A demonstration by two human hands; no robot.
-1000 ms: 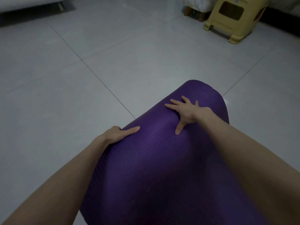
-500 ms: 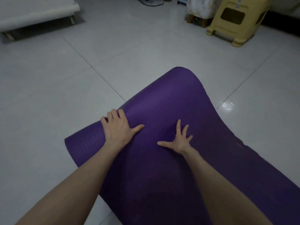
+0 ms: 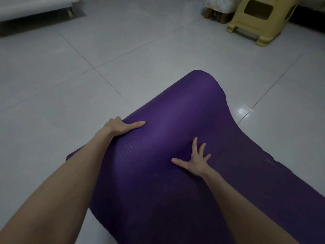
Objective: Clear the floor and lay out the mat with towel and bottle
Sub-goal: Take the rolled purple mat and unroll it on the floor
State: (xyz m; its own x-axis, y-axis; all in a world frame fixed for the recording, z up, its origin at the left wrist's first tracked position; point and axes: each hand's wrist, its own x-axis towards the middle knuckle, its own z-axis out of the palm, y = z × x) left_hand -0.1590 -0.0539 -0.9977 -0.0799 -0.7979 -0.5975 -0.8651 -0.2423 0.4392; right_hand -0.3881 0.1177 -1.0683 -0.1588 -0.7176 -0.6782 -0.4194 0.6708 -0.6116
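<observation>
From the head camera, the only view I have, I look down at a purple yoga mat (image 3: 175,138) on the grey tiled floor (image 3: 70,103). Its near part lies flat and runs off toward the lower right. Its far part rises in a rounded hump that ends over a tile seam, so the mat is only partly spread.

My left hand (image 3: 119,128) is at the mat's left side edge. The thumb lies along the top and the fingers drop over the edge out of sight, so I read it as holding that edge. My right hand (image 3: 197,162) is spread wide, with fingers straight and fanned. It presses flat on the ribbed surface just below the hump and holds nothing.

At the far side of the room stand a yellow plastic stool (image 3: 260,20), a small covered stool (image 3: 218,6) beside it, and a white piece of furniture (image 3: 35,7) at the upper left. All are well apart from the mat. I see no towel or bottle in this view.

I judge the step in hand to be unrolling the mat, with the floor ahead bare enough to take it. The next move calls for pushing the hump forward and away with both palms, then smoothing it flat. The mat looks soft and springy, so the far end may curl back and need pressing down before the towel and bottle are fetched.
</observation>
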